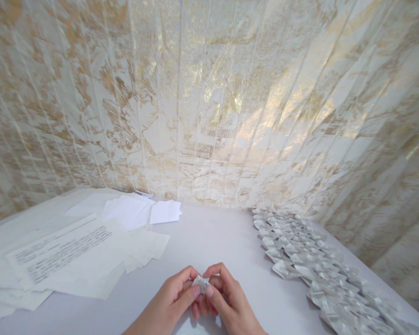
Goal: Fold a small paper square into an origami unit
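Note:
A small piece of folded paper (201,283), whitish with grey marks, is pinched at the lower middle of the head view. My left hand (174,298) grips it from the left between thumb and bent fingers. From the other side my right hand (229,298) holds it too, its thumb pressed on the near face. Both thumbs almost meet in front of the piece. The fingers cover much of it, so its full shape is hidden.
Several rows of folded paper pieces (293,256) stand along the right of the white table (209,237). Printed sheets (66,251) lie overlapping at the left, with small blank white papers (165,211) behind them. A gold-patterned curtain (195,102) hangs along the back edge.

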`<state>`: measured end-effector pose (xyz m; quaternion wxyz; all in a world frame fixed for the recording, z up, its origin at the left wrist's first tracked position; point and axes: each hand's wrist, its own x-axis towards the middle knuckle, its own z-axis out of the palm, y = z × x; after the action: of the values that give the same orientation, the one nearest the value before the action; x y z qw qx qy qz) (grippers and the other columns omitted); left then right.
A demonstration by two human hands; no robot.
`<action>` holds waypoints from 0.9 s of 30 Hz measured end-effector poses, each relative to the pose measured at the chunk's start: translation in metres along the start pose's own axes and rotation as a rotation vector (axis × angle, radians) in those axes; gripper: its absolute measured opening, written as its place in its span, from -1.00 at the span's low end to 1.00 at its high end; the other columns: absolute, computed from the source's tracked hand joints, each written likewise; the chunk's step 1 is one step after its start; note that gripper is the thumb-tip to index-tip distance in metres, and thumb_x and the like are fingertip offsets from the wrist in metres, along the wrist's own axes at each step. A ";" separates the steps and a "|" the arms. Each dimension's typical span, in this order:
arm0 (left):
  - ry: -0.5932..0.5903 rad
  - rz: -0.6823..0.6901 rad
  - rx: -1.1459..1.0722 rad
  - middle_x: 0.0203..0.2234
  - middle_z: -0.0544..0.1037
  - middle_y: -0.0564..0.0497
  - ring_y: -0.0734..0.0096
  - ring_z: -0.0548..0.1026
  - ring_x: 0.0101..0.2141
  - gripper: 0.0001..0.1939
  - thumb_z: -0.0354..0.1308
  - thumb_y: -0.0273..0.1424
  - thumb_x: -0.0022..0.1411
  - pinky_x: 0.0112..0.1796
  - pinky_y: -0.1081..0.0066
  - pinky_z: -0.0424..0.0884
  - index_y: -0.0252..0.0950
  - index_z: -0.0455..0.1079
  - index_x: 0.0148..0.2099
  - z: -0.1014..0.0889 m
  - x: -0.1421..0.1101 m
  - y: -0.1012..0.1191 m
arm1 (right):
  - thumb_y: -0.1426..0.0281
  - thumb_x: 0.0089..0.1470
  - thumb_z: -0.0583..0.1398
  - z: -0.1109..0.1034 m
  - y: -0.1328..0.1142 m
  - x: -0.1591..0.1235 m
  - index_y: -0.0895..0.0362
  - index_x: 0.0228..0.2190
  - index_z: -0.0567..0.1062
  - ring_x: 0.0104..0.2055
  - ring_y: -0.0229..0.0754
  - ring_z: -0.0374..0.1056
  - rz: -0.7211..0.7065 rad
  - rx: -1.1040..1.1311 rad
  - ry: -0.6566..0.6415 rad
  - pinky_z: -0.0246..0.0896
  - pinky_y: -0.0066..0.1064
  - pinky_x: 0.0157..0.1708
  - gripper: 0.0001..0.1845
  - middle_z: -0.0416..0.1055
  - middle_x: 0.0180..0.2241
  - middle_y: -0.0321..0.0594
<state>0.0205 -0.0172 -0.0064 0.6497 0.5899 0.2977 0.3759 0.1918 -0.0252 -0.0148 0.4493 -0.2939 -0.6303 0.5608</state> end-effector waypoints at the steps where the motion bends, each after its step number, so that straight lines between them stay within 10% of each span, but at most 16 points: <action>1: 0.000 -0.004 -0.003 -0.46 0.53 0.06 0.38 0.49 -0.39 -0.66 0.10 -0.07 0.37 -0.33 0.41 0.36 -0.26 0.31 -0.23 0.001 0.000 0.001 | -0.04 0.27 0.11 0.000 0.000 0.000 0.11 -0.16 0.27 -0.54 -0.33 0.15 -0.003 -0.004 -0.002 0.02 -0.48 -0.50 -0.54 0.22 -0.56 -0.46; 27: 0.015 -0.030 0.073 -0.51 0.58 0.04 0.40 0.51 -0.50 -0.59 0.06 0.03 0.35 -0.42 0.43 0.40 -0.23 0.23 -0.27 0.001 -0.002 -0.003 | -0.05 0.28 0.07 -0.001 -0.001 -0.002 0.09 -0.14 0.29 -0.54 -0.30 0.20 0.019 -0.129 0.023 0.05 -0.47 -0.50 -0.55 0.20 -0.58 -0.47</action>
<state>0.0211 -0.0194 -0.0098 0.6311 0.6058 0.3248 0.3594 0.1942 -0.0268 -0.0139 0.4312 -0.3346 -0.6571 0.5199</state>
